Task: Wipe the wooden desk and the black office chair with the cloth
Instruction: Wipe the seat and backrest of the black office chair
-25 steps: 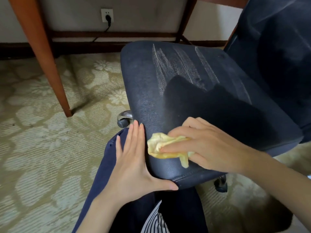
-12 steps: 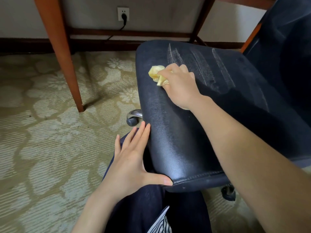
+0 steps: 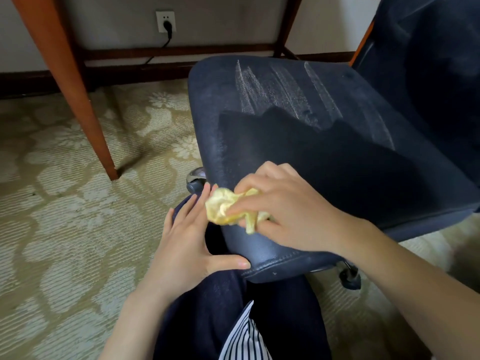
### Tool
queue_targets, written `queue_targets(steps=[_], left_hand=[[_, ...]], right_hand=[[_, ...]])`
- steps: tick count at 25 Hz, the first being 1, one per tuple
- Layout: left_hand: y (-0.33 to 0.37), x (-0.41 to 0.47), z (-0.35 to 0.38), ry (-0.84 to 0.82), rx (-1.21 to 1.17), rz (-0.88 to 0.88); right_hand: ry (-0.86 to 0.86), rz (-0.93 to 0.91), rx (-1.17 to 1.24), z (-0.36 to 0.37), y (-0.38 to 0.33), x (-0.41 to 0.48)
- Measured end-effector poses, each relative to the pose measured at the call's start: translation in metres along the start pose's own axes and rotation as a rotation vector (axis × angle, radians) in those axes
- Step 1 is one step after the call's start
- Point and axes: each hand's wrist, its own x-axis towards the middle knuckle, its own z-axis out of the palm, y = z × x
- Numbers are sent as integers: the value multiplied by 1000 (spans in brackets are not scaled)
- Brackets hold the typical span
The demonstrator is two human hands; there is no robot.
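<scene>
The black office chair's seat (image 3: pixel 298 120) fills the middle and right, with pale dusty streaks across its far half and a darker patch nearer me. My right hand (image 3: pixel 291 211) grips a crumpled yellow cloth (image 3: pixel 228 207) and presses it on the seat's near left corner. My left hand (image 3: pixel 189 237) lies flat against the seat's left side, fingers straight, thumb on the front edge. A leg of the wooden desk (image 3: pixel 65 81) slants down at the left; its top is out of view.
The chair's backrest (image 3: pixel 428 74) rises at the right. Chair castors (image 3: pixel 194 180) show under the seat. A wall socket with a black plug (image 3: pixel 166 22) sits behind the desk's crossbar (image 3: pixel 181 51). Patterned beige carpet (image 3: pixel 65 229) covers the floor. My dark-trousered knee (image 3: pixel 233 307) is below the seat.
My right hand went out to the far left of the seat with the cloth, then drew it back to the near corner. My left hand stayed against the seat's side.
</scene>
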Motion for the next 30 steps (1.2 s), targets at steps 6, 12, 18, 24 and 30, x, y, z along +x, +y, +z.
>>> queue_targets(steps=[6,12,18,24,30], left_hand=[[-9,-1,0,-39,-90,59],[-8,-3,7,10,-111,65],[-9,-9,1,32,-111,9],[-20,-17,-17,125,3,-31],[-26,-21,-23,271,-78,-43]], right_hand=[[-64,-141,-5,-7,5,-31],[-10,-11,-74,-9,32,33],[20,196,-246,-2,44,125],[-66,196,-358,10,24,147],[-185,-112,-390,17,-24,58]])
